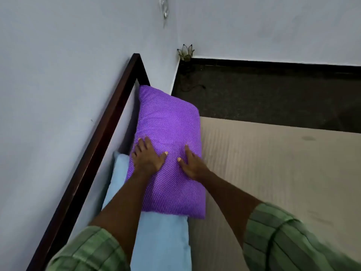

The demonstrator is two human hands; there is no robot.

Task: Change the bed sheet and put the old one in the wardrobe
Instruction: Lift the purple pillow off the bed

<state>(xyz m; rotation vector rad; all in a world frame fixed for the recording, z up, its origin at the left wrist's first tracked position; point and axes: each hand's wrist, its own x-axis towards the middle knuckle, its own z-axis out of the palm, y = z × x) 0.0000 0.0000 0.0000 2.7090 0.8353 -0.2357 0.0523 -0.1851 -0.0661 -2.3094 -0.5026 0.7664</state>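
Observation:
A purple dotted pillow (170, 122) lies at the head of the bed, on top of a light blue pillow (162, 241). My left hand (147, 157) presses flat on the purple pillow's left part, fingers spread. My right hand (192, 163) presses flat beside it, near the pillow's right edge. A beige ribbed sheet (273, 173) covers the mattress to the right of the pillows.
A dark wooden headboard rail (93, 149) runs along the pale wall at the left. Beyond the bed lies a dark floor (273, 94). A small lotus-shaped metal holder (185, 52) stands in the room's corner with a cord below it.

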